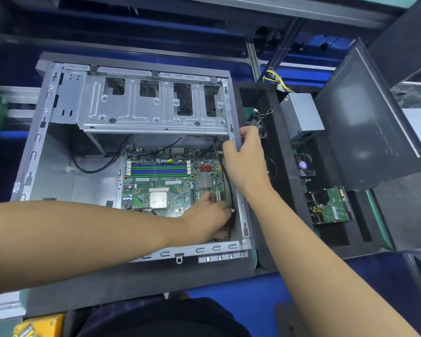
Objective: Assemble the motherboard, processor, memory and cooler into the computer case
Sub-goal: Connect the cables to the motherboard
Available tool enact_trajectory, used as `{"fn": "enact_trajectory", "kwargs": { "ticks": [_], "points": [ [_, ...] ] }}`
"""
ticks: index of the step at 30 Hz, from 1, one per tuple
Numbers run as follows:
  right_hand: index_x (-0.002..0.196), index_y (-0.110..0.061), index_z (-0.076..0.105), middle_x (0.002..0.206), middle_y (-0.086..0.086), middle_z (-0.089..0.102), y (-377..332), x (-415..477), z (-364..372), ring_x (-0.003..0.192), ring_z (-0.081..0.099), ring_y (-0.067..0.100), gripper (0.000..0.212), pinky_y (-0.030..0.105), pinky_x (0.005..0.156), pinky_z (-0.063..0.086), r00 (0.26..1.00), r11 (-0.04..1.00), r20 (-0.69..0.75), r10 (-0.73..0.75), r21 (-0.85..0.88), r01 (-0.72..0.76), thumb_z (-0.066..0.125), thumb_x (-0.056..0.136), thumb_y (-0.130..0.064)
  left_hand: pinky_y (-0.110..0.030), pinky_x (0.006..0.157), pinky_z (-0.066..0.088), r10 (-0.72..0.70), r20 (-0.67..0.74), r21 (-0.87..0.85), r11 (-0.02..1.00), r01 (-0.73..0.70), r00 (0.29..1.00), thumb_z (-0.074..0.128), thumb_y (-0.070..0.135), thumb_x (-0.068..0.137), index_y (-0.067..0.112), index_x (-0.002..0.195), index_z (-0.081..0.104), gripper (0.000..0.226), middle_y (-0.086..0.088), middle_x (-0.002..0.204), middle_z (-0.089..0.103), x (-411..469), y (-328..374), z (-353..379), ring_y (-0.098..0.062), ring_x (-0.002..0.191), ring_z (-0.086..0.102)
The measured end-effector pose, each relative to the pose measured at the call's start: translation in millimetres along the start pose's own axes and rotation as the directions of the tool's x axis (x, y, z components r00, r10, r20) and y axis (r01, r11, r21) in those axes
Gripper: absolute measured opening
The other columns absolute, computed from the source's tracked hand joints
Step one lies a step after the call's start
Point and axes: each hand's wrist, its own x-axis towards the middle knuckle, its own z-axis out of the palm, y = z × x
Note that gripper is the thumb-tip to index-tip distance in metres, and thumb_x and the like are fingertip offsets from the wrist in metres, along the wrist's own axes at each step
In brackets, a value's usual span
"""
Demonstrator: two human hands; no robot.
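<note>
The open computer case lies flat before you, its near rim crossed by your left forearm. The motherboard sits inside toward five o'clock, its near edge hidden under your left hand; those fingers curl down at the board's five-o'clock corner, and what they grip, if anything, cannot be made out. Your right hand closes over the case's three-o'clock wall, fingers inside beside a black cable. The processor lies at nine o'clock from your left hand, just beside it.
</note>
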Motion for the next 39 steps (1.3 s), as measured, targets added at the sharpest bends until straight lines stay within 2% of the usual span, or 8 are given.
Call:
{"fn": "enact_trajectory", "kwargs": {
  "ticks": [7,12,15,19,23,30,35,39],
  "points": [
    [0.115,-0.017,0.044,0.115,0.006,0.055,0,1,2,0.096,0.055,0.026,0.024,0.044,0.084,0.048,1.0,1.0,-0.017,0.01,-0.014,-0.01,0.05,0.092,-0.023,-0.038,0.095,0.027,-0.017,0.033,-0.011,1.0,0.017,0.999,0.052,0.035,0.088,0.013,0.088,0.061,0.024,-0.006,0.097,0.062,1,2,0,-0.028,0.079,0.057],
    [0.115,-0.018,0.044,0.115,0.005,0.054,0,1,2,0.097,0.054,0.025,0.025,0.044,0.084,0.048,1.0,1.0,-0.021,0.004,-0.026,-0.004,0.05,0.092,-0.025,-0.038,0.09,0.027,-0.033,0.043,-0.039,0.999,0.035,0.999,0.058,0.038,0.08,0.021,0.065,0.035,0.032,0.001,0.075,0.051,3,1,-3,-0.023,0.06,0.042],
    [0.116,-0.018,0.043,0.116,0.005,0.054,0,1,2,0.096,0.054,0.025,0.025,0.043,0.082,0.048,1.0,0.999,-0.019,0.005,-0.033,-0.006,0.049,0.092,-0.025,-0.037,0.087,0.025,-0.003,0.046,-0.022,1.0,0.004,0.999,0.058,0.039,0.08,0.022,0.06,0.027,0.041,0.0,0.073,0.053,5,0,-4,-0.023,0.062,0.05],
    [0.118,-0.016,0.044,0.117,0.006,0.054,0,1,2,0.098,0.054,0.026,0.028,0.044,0.084,0.048,1.0,0.999,-0.017,0.011,-0.041,-0.012,0.049,0.093,-0.025,-0.034,0.089,0.027,0.017,0.018,-0.036,0.999,-0.016,1.0,0.057,0.046,0.085,0.02,0.07,0.043,0.033,-0.001,0.08,0.061,4,-6,1,-0.024,0.071,0.053],
    [0.117,-0.017,0.043,0.116,0.006,0.054,0,0,2,0.097,0.054,0.025,0.026,0.04,0.079,0.046,1.0,0.999,-0.016,0.005,-0.046,-0.006,0.049,0.093,-0.026,-0.03,0.088,0.035,-0.026,-0.022,-0.156,0.988,0.022,0.999,0.062,0.049,0.085,0.02,0.067,0.042,0.039,-0.001,0.077,0.064,2,-7,2,-0.024,0.078,0.057],
    [0.12,-0.016,0.043,0.119,0.004,0.053,1,0,2,0.098,0.052,0.023,0.029,0.034,0.074,0.037,1.0,0.998,-0.016,-0.001,-0.06,0.0,0.049,0.094,-0.027,-0.029,0.086,0.036,-0.13,0.029,-0.161,0.978,0.133,0.991,0.066,0.048,0.082,0.02,0.068,0.051,0.035,-0.002,0.085,0.069,6,0,-1,-0.026,0.092,0.056],
    [0.118,-0.014,0.044,0.119,0.006,0.053,-3,0,2,0.1,0.051,0.026,0.027,0.035,0.076,0.037,1.0,0.997,-0.015,-0.004,-0.081,0.003,0.048,0.093,-0.022,-0.032,0.096,0.036,-0.018,0.069,-0.102,0.994,0.025,0.997,0.057,0.06,0.086,0.014,0.082,0.059,0.046,-0.002,0.093,0.069,3,-6,-14,-0.024,0.09,0.06],
    [0.11,-0.019,0.043,0.115,0.003,0.052,-6,-2,2,0.096,0.051,0.024,0.018,0.034,0.072,0.034,1.0,0.995,-0.019,-0.007,-0.099,0.005,0.048,0.093,-0.019,-0.031,0.1,0.033,0.013,-0.02,-0.229,0.973,-0.017,1.0,0.059,0.062,0.083,0.021,0.081,0.056,0.041,0.011,0.08,0.059,-15,-30,-30,-0.011,0.078,0.057]
  ]
}}
